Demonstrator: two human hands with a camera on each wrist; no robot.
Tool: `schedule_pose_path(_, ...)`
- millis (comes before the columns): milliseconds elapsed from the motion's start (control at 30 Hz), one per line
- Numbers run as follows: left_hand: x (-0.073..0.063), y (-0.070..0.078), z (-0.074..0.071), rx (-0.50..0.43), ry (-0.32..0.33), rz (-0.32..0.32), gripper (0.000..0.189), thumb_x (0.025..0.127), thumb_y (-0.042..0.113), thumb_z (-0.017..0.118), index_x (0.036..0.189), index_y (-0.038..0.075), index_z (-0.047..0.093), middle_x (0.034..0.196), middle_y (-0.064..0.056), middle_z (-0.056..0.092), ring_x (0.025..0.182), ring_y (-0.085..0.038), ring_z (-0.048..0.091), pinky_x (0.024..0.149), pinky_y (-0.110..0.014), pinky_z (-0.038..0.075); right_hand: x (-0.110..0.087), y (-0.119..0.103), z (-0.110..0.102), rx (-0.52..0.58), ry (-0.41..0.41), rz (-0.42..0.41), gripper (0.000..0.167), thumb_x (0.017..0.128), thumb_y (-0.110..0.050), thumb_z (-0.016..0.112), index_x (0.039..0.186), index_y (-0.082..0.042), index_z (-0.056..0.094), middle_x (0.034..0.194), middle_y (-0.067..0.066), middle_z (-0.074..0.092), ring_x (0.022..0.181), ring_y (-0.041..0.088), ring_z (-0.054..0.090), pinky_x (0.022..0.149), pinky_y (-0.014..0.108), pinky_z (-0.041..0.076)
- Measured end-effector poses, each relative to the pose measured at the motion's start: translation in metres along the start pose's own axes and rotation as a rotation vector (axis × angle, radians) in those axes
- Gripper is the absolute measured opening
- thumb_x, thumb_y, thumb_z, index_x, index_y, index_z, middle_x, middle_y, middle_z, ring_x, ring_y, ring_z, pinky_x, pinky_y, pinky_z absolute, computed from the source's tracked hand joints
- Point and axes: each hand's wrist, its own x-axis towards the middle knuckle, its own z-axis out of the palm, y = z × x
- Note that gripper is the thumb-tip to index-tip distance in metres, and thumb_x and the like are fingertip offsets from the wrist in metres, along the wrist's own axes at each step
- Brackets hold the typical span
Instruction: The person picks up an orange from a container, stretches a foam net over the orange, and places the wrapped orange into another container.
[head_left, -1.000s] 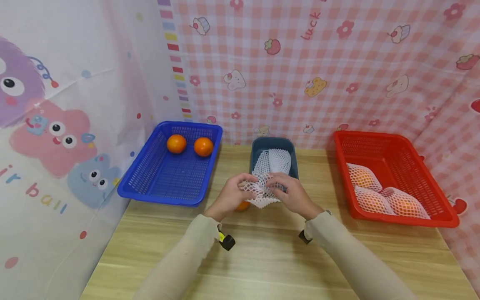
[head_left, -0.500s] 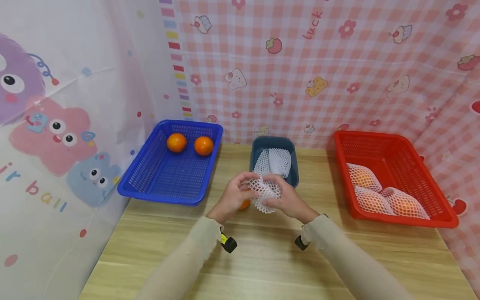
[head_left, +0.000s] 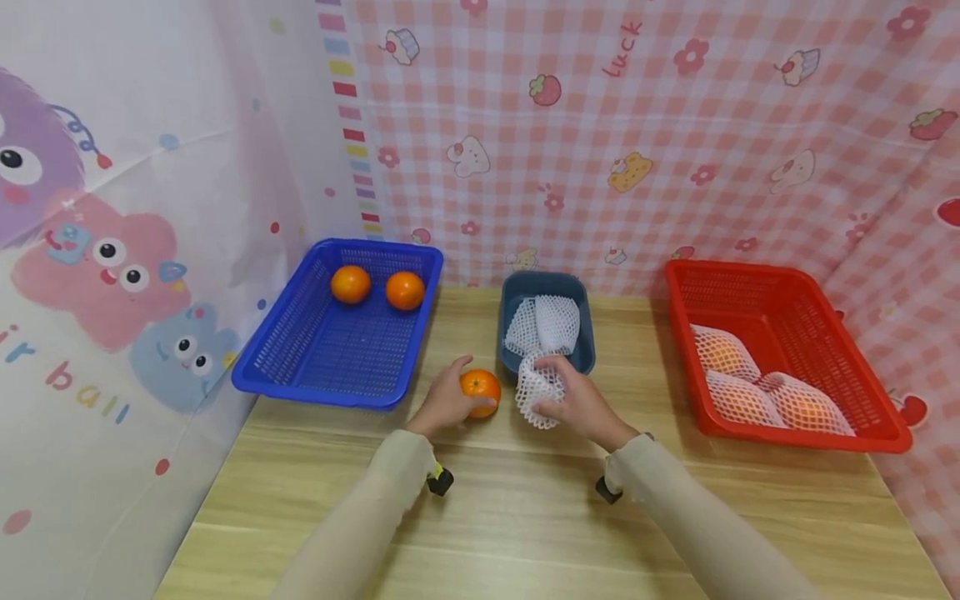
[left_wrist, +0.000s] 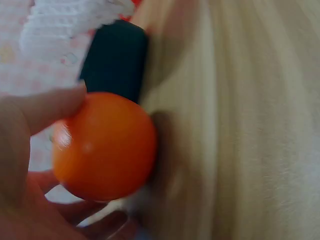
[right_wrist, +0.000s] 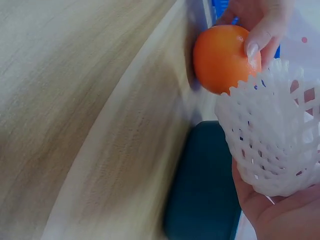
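My left hand (head_left: pixel 442 405) grips an orange (head_left: pixel 481 390) at the middle of the wooden table, thumb on the near side. In the left wrist view that orange (left_wrist: pixel 107 147) sits between the thumb and the curled fingers. A white foam net sleeve (head_left: pixel 537 393) is held in my right hand (head_left: pixel 588 408), just right of the orange. Its scalloped mouth faces the orange in the right wrist view, where the sleeve (right_wrist: pixel 272 135) bulges open. Behind it stands a dark teal bin (head_left: pixel 585 287) with more white foam net sleeves (head_left: pixel 557 323) inside.
At the left, a blue basket (head_left: pixel 330 398) holds two oranges (head_left: pixel 351 285). A red basket (head_left: pixel 810 443) on the right contains several oranges in foam nets (head_left: pixel 742 402). A checked cloth (head_left: pixel 570 150) hangs behind the table.
My left hand has let go of the foam net sleeve, moved left and down, and taken hold of the orange. The right hand keeps the sleeve.
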Motion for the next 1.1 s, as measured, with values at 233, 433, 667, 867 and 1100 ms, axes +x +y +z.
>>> schedule_pose_path(233,-0.001,-0.002,0.001,-0.108,0.070,-0.061,0.089,0.072,0.036,0.085,0.144,0.005,0.041,0.133,-0.017,0.054,0.110,-0.032,0.056,0.095,-0.046,0.045,0.000,0.002,0.002,-0.007,0.004,-0.016,0.063,0.077,-0.005,0.081,0.131,-0.011,0.049,0.136,0.014,0.052,0.123,0.030,0.047,0.104,0.051,0.035)
schedule_pose_path(433,-0.007,0.021,-0.013,-0.455,0.090,0.000,0.070,0.077,0.031,0.082,0.136,0.007,0.052,0.126,-0.013,0.057,0.107,-0.028,0.057,0.094,-0.042,0.046,0.001,0.002,0.002,-0.016,0.002,-0.027,0.063,0.079,-0.006,0.080,0.132,-0.012,0.047,0.137,0.014,0.052,0.122,0.030,0.048,0.103,0.052,0.037)
schedule_pose_path(667,-0.015,0.052,-0.011,-0.993,-0.067,0.114,0.061,0.089,0.009,0.066,0.143,-0.001,0.041,0.134,-0.017,0.052,0.113,-0.023,0.054,0.102,-0.036,0.042,0.002,-0.001,0.004,-0.016,-0.002,-0.028,0.065,0.080,-0.007,0.080,0.134,-0.011,0.045,0.137,0.011,0.052,0.124,0.028,0.048,0.106,0.052,0.034)
schedule_pose_path(867,-0.018,0.057,0.001,-1.026,-0.231,0.192,0.054,0.091,0.014,0.059,0.136,-0.012,0.045,0.114,-0.005,0.064,0.104,-0.014,0.058,0.105,-0.035,0.036,0.005,-0.003,0.006,-0.030,0.036,-0.123,0.074,0.080,-0.006,0.080,0.141,-0.010,0.039,0.140,0.008,0.051,0.125,0.026,0.049,0.106,0.052,0.035)
schedule_pose_path(1100,-0.021,0.049,0.007,-1.042,-0.445,0.121,0.058,0.095,0.021,0.057,0.145,-0.002,0.037,0.130,-0.009,0.052,0.113,-0.020,0.051,0.106,-0.056,0.030,0.007,-0.006,0.005,-0.045,0.124,-0.229,0.069,0.074,0.005,0.080,0.132,-0.005,0.044,0.128,0.012,0.057,0.113,0.028,0.056,0.101,0.050,0.041)
